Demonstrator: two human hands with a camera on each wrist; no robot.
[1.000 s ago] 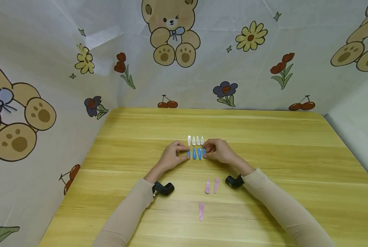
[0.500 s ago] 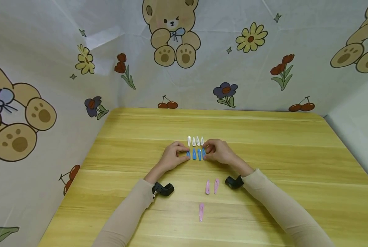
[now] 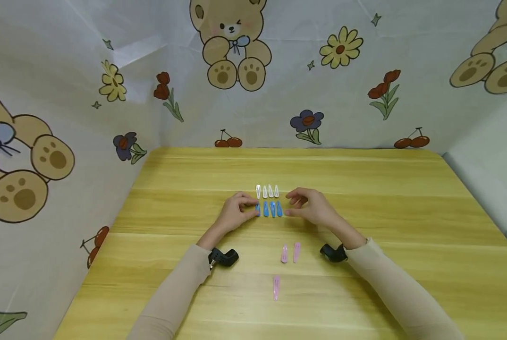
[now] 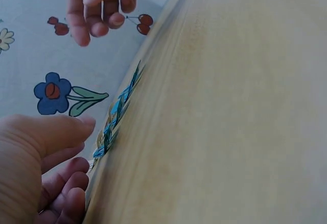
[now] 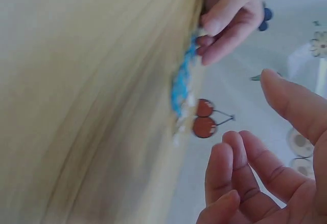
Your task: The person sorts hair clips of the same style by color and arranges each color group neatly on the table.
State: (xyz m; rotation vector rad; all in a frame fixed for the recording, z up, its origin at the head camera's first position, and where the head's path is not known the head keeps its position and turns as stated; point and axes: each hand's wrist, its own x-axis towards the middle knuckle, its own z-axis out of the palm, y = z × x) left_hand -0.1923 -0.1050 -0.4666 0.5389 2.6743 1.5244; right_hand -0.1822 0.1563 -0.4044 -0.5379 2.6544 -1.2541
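Observation:
A row of several blue snap hair clips (image 3: 266,209) lies on the wooden table in the head view. My left hand (image 3: 233,212) pinches the leftmost blue hair clip (image 3: 258,210) by its two ends, thumb at the near end and a finger at the far end. To the right of the row, my right hand (image 3: 315,207) holds nothing, its thumb and fingers spread apart beside the rightmost blue clip (image 3: 279,209). Behind the blue row lie several white hair clips (image 3: 270,191). The right wrist view shows the blue clips (image 5: 180,88) blurred.
Two pink hair clips (image 3: 284,254) lie side by side nearer the front, and a third pink clip (image 3: 276,288) lies closer still. The table (image 3: 364,189) meets a printed cloth (image 3: 287,94) at its back and left. Black wrist cameras (image 3: 224,258) sit at both wrists.
My right hand has let go of the rightmost blue clip and moved a little to the right. The left hand stays at its clip. The head view has shifted slightly.

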